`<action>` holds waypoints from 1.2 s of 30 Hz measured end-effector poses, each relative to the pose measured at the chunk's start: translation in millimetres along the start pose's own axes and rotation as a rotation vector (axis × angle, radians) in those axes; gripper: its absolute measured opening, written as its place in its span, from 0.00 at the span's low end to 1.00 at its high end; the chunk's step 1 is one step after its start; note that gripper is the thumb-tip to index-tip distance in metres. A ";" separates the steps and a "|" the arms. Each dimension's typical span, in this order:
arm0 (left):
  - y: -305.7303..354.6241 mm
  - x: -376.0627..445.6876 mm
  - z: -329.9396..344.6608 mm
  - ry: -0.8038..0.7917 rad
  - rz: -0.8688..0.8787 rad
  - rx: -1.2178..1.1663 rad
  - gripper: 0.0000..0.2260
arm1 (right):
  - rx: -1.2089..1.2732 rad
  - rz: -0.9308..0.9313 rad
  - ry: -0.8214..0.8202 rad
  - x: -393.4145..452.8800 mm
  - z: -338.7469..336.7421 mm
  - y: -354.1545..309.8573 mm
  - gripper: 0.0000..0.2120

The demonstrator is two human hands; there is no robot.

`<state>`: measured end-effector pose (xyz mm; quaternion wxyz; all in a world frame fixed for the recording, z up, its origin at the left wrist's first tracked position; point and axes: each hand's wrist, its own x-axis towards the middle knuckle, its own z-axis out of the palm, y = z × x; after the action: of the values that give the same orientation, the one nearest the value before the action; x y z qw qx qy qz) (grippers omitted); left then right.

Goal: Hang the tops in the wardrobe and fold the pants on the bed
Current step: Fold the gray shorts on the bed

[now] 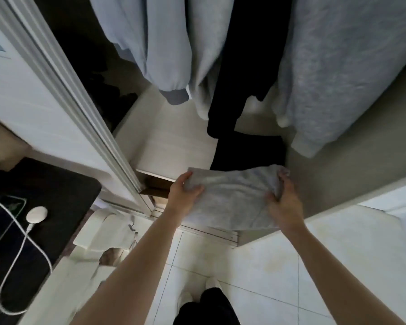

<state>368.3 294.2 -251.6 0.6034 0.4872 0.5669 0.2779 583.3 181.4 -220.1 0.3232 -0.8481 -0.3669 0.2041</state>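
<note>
I see both hands gripping a folded grey garment at the wardrobe's front edge — left hand pinches its left end, right hand curls round the right. Beyond it a dark folded item lies on the wardrobe shelf; grey tops hang above.

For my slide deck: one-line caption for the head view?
Both hands, left hand and right hand, hold a folded grey garment at the open wardrobe.

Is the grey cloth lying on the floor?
No, both hands, the left hand and the right hand, hold the folded grey cloth up at the wardrobe opening.
</note>
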 end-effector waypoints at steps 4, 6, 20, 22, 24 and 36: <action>57.0 78.6 31.9 -0.126 0.119 -0.090 0.27 | 0.106 -0.096 0.189 65.3 -1.2 -9.9 0.25; 61.6 116.3 50.6 -0.146 0.144 -0.001 0.26 | -0.035 -0.152 0.368 95.1 7.8 1.5 0.20; -56.8 177.0 100.6 -0.194 0.537 1.458 0.41 | -0.943 -0.142 -0.163 151.0 80.9 88.5 0.39; -55.8 182.1 98.9 -0.184 0.580 1.506 0.38 | -0.893 -0.127 -0.160 153.5 83.2 90.3 0.36; -54.3 185.1 95.0 -0.149 0.678 1.493 0.34 | -0.856 -0.134 -0.115 152.8 83.8 90.3 0.32; -69.3 166.0 73.4 -0.285 0.509 1.551 0.37 | -0.883 -0.104 -0.238 107.2 90.3 112.0 0.42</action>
<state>457.0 395.8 -391.4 0.0809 0.9090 0.3882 -0.1283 655.0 239.8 -373.9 -0.1037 -0.8556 -0.4956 0.1079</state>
